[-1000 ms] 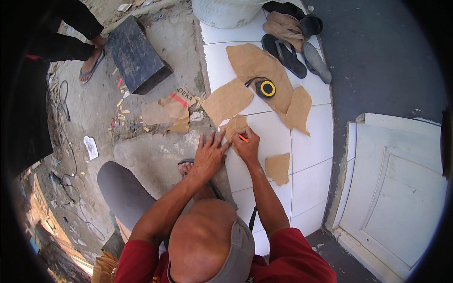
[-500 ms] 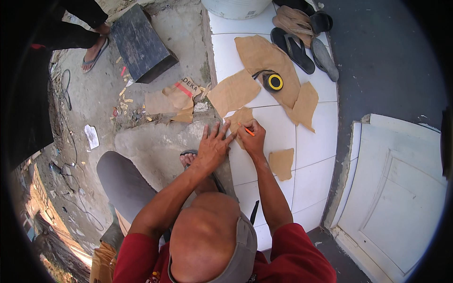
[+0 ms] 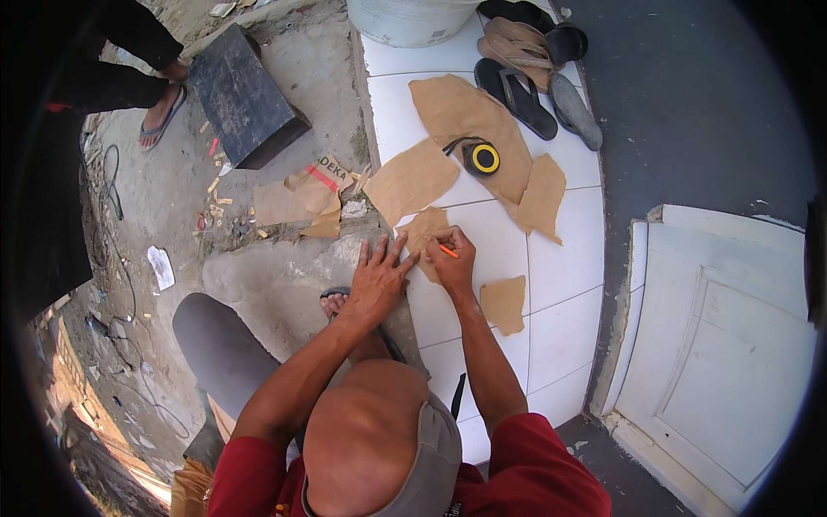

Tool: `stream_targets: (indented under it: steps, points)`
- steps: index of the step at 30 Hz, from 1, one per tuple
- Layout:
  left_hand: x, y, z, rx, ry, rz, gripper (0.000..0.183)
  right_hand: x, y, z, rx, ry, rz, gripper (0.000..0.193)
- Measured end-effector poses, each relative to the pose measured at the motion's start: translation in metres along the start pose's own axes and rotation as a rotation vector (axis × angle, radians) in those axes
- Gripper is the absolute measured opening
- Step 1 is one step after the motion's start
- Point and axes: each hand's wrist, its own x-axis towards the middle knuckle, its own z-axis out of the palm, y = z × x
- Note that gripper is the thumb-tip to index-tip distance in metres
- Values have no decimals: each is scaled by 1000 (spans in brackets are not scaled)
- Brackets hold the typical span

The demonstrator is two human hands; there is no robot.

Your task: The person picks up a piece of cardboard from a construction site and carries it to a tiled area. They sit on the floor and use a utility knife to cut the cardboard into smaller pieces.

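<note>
Less of the orange pen now visible in the right hand

White square tiles with thin grey joints pave a raised strip beside rough grey concrete ground, littered with scraps toward the left. A dark grey wall runs along the right, with a white panelled door set in a chipped pale frame. Even daylight covers the tiles; warmer, brighter light shows at lower left.
</note>
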Motion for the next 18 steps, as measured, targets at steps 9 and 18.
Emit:
stream_targets:
  steps: [9,18]
  points:
    - [-3,-1,-1,-13,38,22,67,2,0,-6,-47,6,-20,11]
    - [-2,-1,-1,-10,16,2,67,3,5,-4,-32,15,-44,11]
